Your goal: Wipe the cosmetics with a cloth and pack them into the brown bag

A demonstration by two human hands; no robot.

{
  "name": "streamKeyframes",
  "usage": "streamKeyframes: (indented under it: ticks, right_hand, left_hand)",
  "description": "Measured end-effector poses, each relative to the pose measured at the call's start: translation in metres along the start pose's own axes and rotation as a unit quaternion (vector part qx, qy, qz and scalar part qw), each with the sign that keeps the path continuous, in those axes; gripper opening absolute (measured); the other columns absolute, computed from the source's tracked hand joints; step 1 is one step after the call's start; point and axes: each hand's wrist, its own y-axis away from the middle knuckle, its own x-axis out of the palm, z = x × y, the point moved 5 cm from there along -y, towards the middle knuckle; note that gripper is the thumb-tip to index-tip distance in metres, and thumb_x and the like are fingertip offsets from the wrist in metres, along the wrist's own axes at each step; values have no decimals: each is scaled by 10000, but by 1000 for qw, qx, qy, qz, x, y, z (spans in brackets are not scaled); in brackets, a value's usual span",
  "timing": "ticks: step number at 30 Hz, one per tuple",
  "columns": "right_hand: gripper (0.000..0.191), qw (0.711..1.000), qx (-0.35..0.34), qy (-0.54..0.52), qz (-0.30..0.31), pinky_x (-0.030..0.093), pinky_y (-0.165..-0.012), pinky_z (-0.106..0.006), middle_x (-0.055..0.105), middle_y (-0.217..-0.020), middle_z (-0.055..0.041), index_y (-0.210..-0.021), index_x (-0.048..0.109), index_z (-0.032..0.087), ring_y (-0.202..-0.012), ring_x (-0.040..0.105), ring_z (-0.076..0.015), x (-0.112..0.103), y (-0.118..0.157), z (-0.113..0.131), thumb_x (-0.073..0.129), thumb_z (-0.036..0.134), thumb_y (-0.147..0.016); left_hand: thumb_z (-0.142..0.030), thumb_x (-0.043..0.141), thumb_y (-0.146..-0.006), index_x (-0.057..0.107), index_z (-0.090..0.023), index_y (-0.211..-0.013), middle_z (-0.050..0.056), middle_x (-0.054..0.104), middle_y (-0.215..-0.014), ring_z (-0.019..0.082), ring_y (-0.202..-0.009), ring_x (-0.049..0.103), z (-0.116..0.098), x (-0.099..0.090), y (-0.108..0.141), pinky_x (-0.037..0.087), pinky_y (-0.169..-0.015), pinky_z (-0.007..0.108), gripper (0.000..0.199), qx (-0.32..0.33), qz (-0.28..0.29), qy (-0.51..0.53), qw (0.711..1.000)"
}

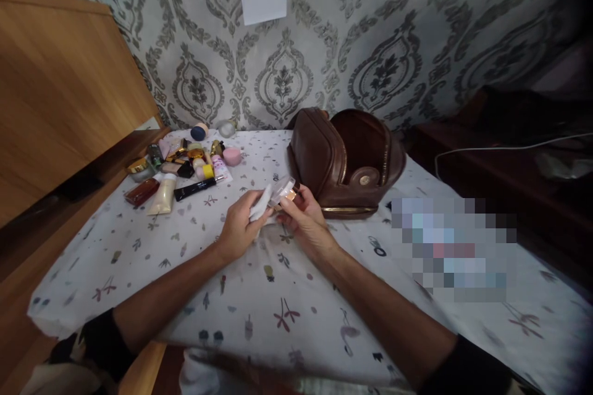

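My left hand (239, 226) is closed on a white cloth (262, 203), which touches the near side of a small clear jar. In my right hand (308, 222), thumb and fingers grip that clear jar (283, 190), which has a gold-coloured part low on its side. Just behind and to the right of my hands stands a brown leather bag (319, 157), its zipped top gaping and its inside dark. At the back left lies a group of cosmetics, among them a cream tube (163, 196), a black tube (197, 188) and a pink round jar (232, 155).
A patterned white cloth (250, 296) covers the table. Wooden furniture (69, 74) stands at the left. On the right are a pixelated area (456, 250) and a dark surface with a white cable (500, 148). Behind is a patterned wall with a white paper (264, 2).
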Motion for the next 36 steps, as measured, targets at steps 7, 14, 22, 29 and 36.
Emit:
streamKeyframes:
  ticks: [7,14,22,29,36]
  right_hand:
    - [596,998,-15,49,-23,474,-546,-214,644,-971,15,-1069,558,264,-758,603,-133,-5,-1,-3,893,378,-589]
    - [686,989,-33,141,0,504,-693,-307,653,-890,19,-1108,585,272,-794,606,-172,-5,-3,-4,921,293,-510]
    - [704,985,-34,131,105,530,-725,-330,647,-1031,-2,-1111,637,297,-839,614,-178,14,10,-4,931,218,-477]
    - [661,979,-108,148,86,534,-820,-357,623,-1105,-11,-1102,614,311,-935,612,-198,15,13,1,916,202,-525]
    - [635,940,-196,276,49,473,-995,-449,582,-1252,-47,-1185,591,319,-1140,551,-263,9,13,8,873,261,-619]
  left_hand:
    - [-243,442,-981,637,-216,-1248,66,581,-968,204,-924,572,-7,-5,3,493,-826,341,332,135,-33,-15,990]
    - [-204,422,-975,619,-229,-1320,105,564,-1157,224,-1057,577,-12,-10,1,491,-917,372,398,210,4,-33,977]
    - [-428,487,-970,630,-162,-1236,105,616,-1098,243,-1067,587,-1,-12,-11,473,-967,375,402,75,35,16,996]
    - [-565,581,-894,570,-160,-1262,83,657,-1073,242,-987,621,12,-2,-10,529,-859,348,547,-51,102,142,983]
    - [-598,645,-839,593,-168,-1218,109,681,-1147,280,-1061,648,18,8,-8,544,-887,392,575,-132,108,239,956]
